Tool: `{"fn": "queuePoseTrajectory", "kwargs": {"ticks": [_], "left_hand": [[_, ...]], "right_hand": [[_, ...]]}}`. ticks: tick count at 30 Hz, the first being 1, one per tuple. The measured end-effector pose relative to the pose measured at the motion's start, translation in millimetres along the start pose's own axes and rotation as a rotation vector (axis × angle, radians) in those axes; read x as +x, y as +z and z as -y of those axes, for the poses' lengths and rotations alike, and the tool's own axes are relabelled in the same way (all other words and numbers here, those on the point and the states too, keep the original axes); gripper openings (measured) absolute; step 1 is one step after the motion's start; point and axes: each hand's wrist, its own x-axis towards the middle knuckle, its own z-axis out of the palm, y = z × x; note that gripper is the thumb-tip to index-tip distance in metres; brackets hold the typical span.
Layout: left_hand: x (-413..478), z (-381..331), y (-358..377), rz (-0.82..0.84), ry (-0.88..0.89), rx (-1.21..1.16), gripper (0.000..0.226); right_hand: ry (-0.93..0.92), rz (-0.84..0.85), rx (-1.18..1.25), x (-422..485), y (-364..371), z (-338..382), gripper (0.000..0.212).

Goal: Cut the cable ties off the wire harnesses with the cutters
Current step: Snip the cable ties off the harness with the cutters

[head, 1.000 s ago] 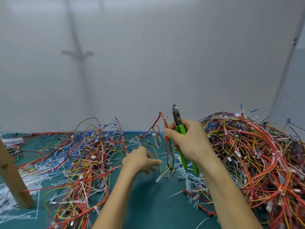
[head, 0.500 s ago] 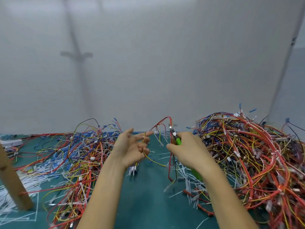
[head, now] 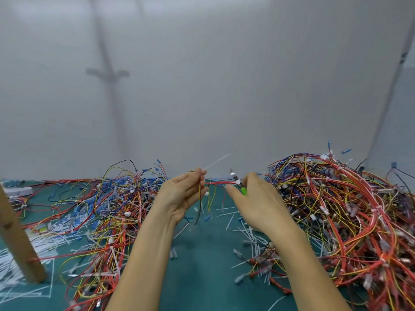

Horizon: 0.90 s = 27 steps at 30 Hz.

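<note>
My left hand [head: 184, 194] is raised above the green mat [head: 202, 254], palm toward me, and holds a small wire harness [head: 210, 194] of red and yellow wires. A white cable tie [head: 216, 162] sticks up and to the right from its fingertips. My right hand [head: 258, 203] grips the green-handled cutters [head: 238, 181]. The metal jaws point up and left, close to the red wires stretched between my hands. Whether the jaws touch a tie I cannot tell.
A big tangle of harnesses [head: 341, 216] fills the right side, and a flatter spread of wires [head: 101, 209] lies at left. Cut white tie pieces [head: 249, 232] litter the mat. A wooden post [head: 15, 239] stands at the left edge. A grey wall rises behind.
Both hands have risen and drawn the harness out between them. My left hand turned palm up and now holds wires with a tie sticking out. The cutters dropped from upright toward the red wires.
</note>
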Motion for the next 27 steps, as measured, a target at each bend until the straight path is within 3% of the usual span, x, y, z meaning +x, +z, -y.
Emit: {"fn": "queuePoseTrajectory", "kwargs": {"ticks": [3, 5, 16, 27], "left_hand": [[-5, -1, 4, 0.041, 0.061, 0.079, 0.014], [-7, -2, 7, 0.076, 0.084, 0.146, 0.014], [-14, -4, 17, 0.107, 0.183, 0.314, 0.015], [-17, -5, 19, 0.105, 0.203, 0.434, 0.013]], "right_hand": [[-0.075, 0.176, 0.116, -2, 1, 5, 0.045], [-0.113, 0.206, 0.166, -3, 2, 9, 0.050], [-0.150, 0.104, 0.030, -4, -1, 10, 0.057], [-0.177, 0.049, 0.076, -5, 1, 13, 0.053]]}}
